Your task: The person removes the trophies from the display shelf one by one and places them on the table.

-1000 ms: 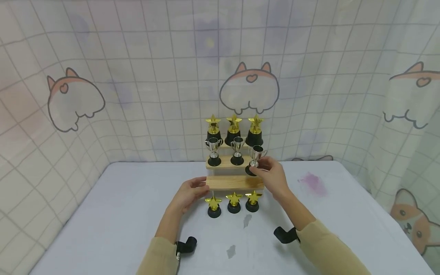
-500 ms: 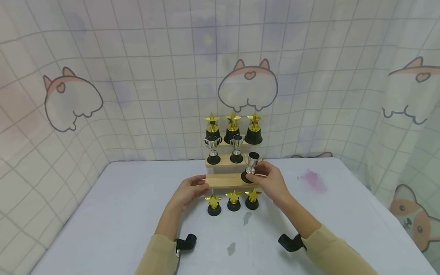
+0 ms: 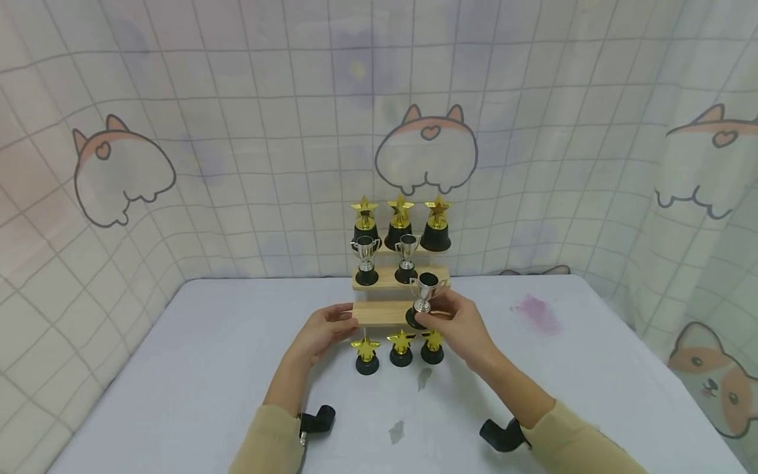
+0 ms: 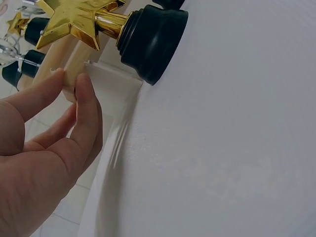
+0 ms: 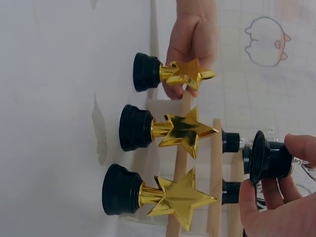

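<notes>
My right hand (image 3: 464, 326) holds a small silver trophy cup (image 3: 425, 288) between thumb and fingers at its black base (image 5: 271, 159), over the right part of the lowest board (image 3: 379, 313) of a stepped wooden rack. At that board's left end, my left hand (image 3: 324, 332) pinches the wood between thumb and fingers, as the left wrist view shows. Two matching silver cups (image 3: 366, 250) stand on the middle board (image 3: 385, 278). On the top step are three gold star trophies (image 3: 400, 224) with tall black bases. Three smaller gold star trophies (image 3: 367, 355) stand on the table before the rack.
A white cloth covers the table (image 3: 237, 368), with a pink stain (image 3: 539, 314) to the right and grey patches (image 3: 397, 432) in front. Behind the rack hangs a checked curtain (image 3: 266, 145) with cartoon prints. Black wrist cameras (image 3: 503, 434) sit at both sleeves.
My right hand has brought the silver cup down, forward and left, from beside the middle board to over the lowest one. My left hand keeps its grip on the board's end.
</notes>
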`<state>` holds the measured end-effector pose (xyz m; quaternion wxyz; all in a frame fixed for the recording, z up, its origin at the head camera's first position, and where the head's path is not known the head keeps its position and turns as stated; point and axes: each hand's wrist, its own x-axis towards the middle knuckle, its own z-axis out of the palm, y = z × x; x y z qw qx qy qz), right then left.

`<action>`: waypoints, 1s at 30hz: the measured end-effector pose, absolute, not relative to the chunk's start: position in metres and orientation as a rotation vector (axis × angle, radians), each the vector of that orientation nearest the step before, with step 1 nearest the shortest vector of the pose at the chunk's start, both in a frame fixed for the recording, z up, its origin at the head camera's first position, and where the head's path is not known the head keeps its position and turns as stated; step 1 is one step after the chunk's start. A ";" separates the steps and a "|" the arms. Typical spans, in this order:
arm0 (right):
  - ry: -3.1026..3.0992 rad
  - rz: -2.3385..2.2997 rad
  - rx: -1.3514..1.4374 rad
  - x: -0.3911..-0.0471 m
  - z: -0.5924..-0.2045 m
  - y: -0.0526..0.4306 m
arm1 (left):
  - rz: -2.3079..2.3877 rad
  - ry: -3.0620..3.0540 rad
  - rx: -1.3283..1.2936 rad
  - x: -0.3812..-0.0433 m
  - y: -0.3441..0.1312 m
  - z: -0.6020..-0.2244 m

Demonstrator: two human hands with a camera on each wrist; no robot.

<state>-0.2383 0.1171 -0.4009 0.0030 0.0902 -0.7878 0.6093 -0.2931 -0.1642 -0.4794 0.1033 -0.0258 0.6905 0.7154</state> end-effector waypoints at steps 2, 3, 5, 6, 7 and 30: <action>-2.469 1.924 0.285 -0.236 -0.401 0.116 | 2.106 2.040 -0.073 -0.293 -0.164 -0.480; -2.467 1.937 0.283 -0.234 -0.401 0.115 | 2.104 2.042 -0.071 -0.293 -0.164 -0.481; -2.464 1.960 0.282 -0.232 -0.401 0.113 | 2.103 2.045 -0.064 -0.293 -0.164 -0.482; -2.467 1.967 0.280 -0.230 -0.401 0.112 | 2.103 2.045 -0.065 -0.293 -0.164 -0.482; -2.467 1.978 0.279 -0.229 -0.401 0.110 | 2.104 2.045 -0.062 -0.292 -0.164 -0.482; -2.494 2.124 0.594 -0.202 -0.423 0.085 | 2.103 2.026 -0.055 -0.293 -0.164 -0.477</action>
